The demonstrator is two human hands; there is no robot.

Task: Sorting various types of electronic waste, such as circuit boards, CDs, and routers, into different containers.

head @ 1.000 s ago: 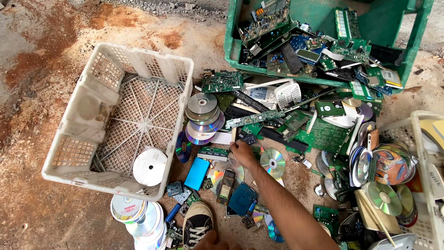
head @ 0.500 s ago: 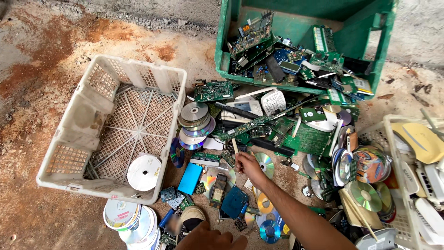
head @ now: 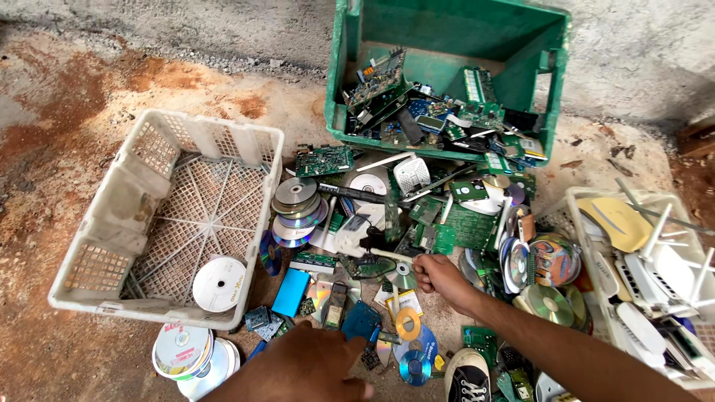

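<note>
Sorting barely begun: right hand (head: 438, 274) clamping fingers on a pale cable (head: 376, 253) amid the scrap pile (head: 447, 223), left hand (head: 302, 368) resting fingers loosely apart near discs (head: 408, 350), white crate (head: 119, 223) holding one disc (head: 219, 284).

I counted one green crate (head: 447, 45), two white baskets (head: 112, 201) (head: 588, 223), one blue box (head: 290, 292), one shoe (head: 467, 374) and two hands (head: 439, 274) (head: 305, 368).

left hand (head: 302, 368): wrist cut by bottom edge | shoe (head: 467, 376): heel cut off | right crate (head: 596, 246): cut by frame edge | green crate (head: 447, 45): boards overlap, lower ones hidden
</note>
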